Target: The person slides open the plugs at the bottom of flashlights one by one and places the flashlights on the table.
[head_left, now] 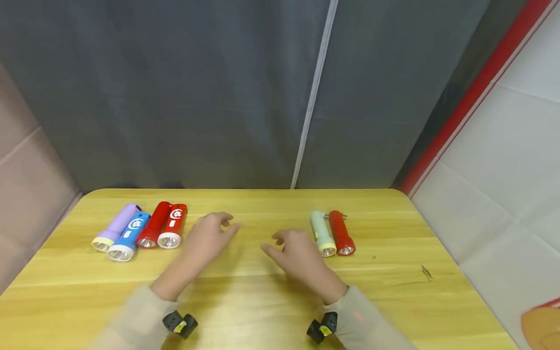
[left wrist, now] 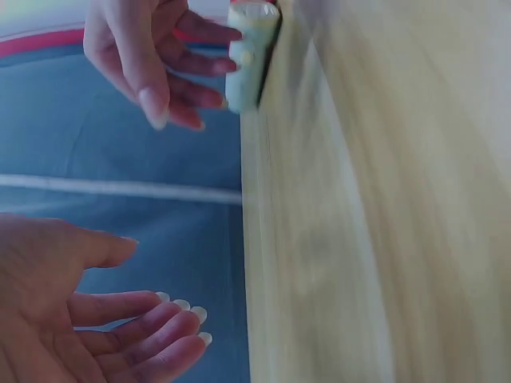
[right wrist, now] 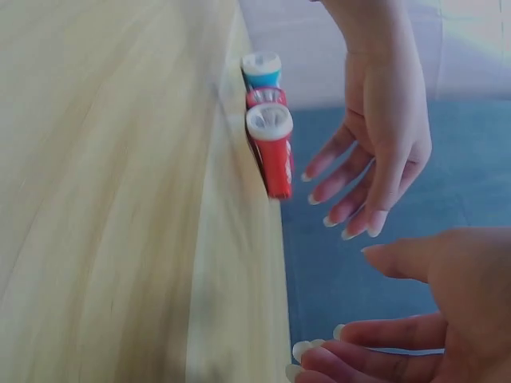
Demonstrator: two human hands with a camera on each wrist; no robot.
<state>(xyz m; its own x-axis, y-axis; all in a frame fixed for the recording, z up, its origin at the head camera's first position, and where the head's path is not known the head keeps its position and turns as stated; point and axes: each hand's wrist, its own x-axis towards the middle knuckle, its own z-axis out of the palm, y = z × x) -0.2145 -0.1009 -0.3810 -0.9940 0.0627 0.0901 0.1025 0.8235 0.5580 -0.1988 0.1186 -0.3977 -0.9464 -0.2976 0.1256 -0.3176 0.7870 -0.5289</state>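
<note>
4 flashlights [head_left: 155, 225] lie clustered at left, a pale-green flashlight [head_left: 322, 233] beside a red flashlight [head_left: 341, 233] at right

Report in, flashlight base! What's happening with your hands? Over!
Left hand, right hand: both empty, above the table. Four flashlights lying left, two flashlights lying right. No obstacle seen between hands and flashlights.

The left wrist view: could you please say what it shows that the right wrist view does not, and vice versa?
Only the left wrist view shows the pale green flashlight and white curtain strip. Only the right wrist view shows the blue flashlight and white-rimmed red flashlight. Both show the left hand, right hand, wooden table and dark curtain.
</note>
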